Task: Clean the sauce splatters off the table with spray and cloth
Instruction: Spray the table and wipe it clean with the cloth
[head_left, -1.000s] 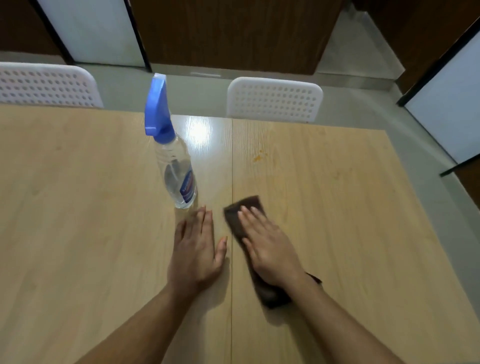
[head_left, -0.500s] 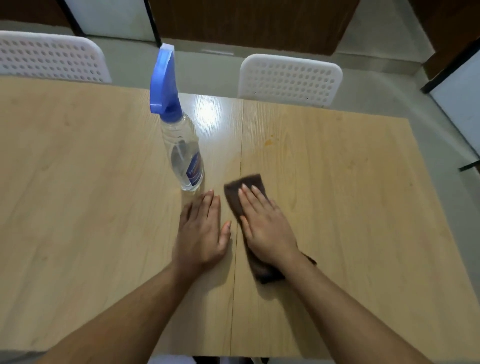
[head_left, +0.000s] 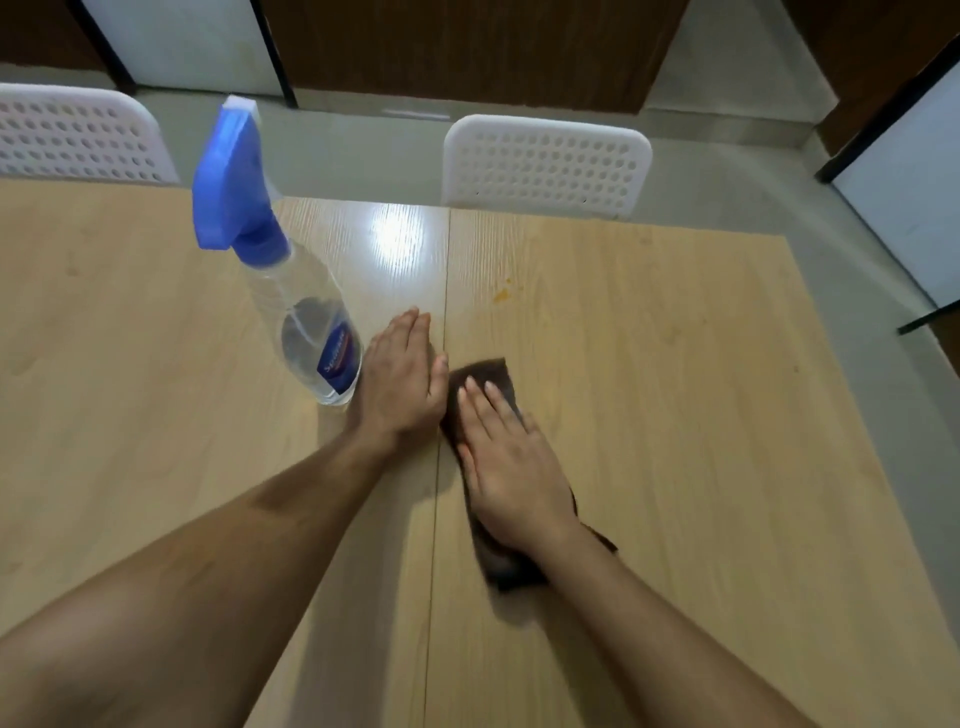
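Left hand (head_left: 400, 382) had slid up beside the spray bottle (head_left: 311, 332), fingers flat; right hand (head_left: 511, 462), fingers flat, pressed the brown cloth (head_left: 485, 374); I should push toward the orange splatter (head_left: 503, 295).

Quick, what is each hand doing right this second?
Left hand: open, fingers straight, lying flat on the table next to the spray bottle, holding nothing.
Right hand: open, pressing flat on the brown cloth.

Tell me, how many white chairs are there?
2. One white chair stands behind the far edge of the table, near the middle. The other chair is at the far left, cut off by the picture's edge. More may be out of view.
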